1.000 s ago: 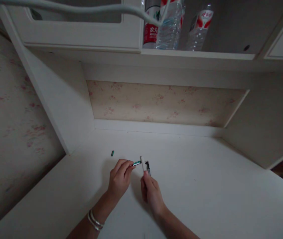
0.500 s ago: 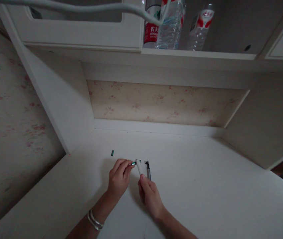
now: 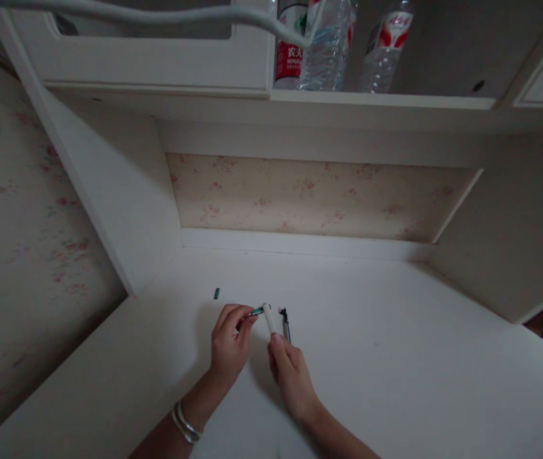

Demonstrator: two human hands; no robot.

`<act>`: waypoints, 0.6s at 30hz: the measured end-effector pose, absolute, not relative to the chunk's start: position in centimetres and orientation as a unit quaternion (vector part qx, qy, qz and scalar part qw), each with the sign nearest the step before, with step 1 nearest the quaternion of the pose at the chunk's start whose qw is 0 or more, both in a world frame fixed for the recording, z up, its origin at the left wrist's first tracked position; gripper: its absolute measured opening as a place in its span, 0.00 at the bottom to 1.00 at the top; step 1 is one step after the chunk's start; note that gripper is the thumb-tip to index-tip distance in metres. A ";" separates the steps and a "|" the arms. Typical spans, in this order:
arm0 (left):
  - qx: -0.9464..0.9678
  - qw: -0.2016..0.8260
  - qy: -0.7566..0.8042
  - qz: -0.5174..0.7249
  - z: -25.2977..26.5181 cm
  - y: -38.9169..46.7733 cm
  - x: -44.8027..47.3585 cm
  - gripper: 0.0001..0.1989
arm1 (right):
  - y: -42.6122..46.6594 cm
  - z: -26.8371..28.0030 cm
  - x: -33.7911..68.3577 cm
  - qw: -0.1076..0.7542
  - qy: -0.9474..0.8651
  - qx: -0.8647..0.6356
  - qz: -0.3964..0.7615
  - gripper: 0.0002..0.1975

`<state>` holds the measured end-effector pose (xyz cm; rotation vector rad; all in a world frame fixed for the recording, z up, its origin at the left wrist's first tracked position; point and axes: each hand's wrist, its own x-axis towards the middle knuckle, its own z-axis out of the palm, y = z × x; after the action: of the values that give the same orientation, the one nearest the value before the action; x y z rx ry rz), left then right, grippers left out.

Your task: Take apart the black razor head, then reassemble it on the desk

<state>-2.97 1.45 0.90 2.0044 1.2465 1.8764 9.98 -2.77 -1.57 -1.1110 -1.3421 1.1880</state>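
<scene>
My left hand [image 3: 231,341] pinches a thin, narrow dark strip with a green tint [image 3: 256,312] between thumb and fingertips. The strip's free end meets the top of a white stick-like handle [image 3: 269,319], which my right hand [image 3: 293,376] grips by its lower part. What kind of things these two are is too small to make out. Just right of the handle lies a slim black piece with a hooked end [image 3: 285,324], partly behind my right hand. A small dark-green rectangular piece [image 3: 217,293] rests on the white desk [image 3: 386,382], beyond my left hand.
Above the desk, an open shelf [image 3: 434,99] holds a red-labelled bottle [image 3: 289,60], clear plastic bottles [image 3: 326,54] and a tilted bottle [image 3: 389,48]. A pale cable [image 3: 157,14] crosses the top of the view. White side panels [image 3: 104,185] flank the desk.
The handle and strip have shifted slightly to the right, and less of the strip shows past the far side of the handle's top. Both hands keep their grips.
</scene>
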 end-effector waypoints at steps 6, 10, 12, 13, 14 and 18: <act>0.664 0.053 0.413 0.621 0.9 1.6 -3.0 0.05 | -2.7 -1.4 9.9 0.478 -0.574 -0.449 0.491 0.24; 0.665 0.053 0.415 0.619 0.8 1.8 -3.0 0.04 | -2.7 -1.2 9.8 0.501 -0.527 -0.466 0.504 0.25; 0.669 0.057 0.417 0.613 0.6 1.9 -3.0 0.05 | -2.7 -1.2 9.8 0.493 -0.533 -0.468 0.503 0.25; 0.670 0.058 0.418 0.611 0.6 1.9 -3.0 0.05 | -2.6 -1.2 9.8 0.485 -0.543 -0.465 0.504 0.26; 0.671 0.059 0.419 0.609 0.5 2.0 -3.0 0.05 | -2.6 -1.1 9.8 0.477 -0.552 -0.459 0.507 0.26; 0.669 0.058 0.425 0.607 0.4 2.0 -3.1 0.05 | -2.4 -1.1 9.8 0.487 -0.520 -0.465 0.525 0.27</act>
<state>-3.06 2.01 0.40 2.0279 1.2869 1.8405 9.76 -2.39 -1.14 -1.1320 -1.2640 1.2767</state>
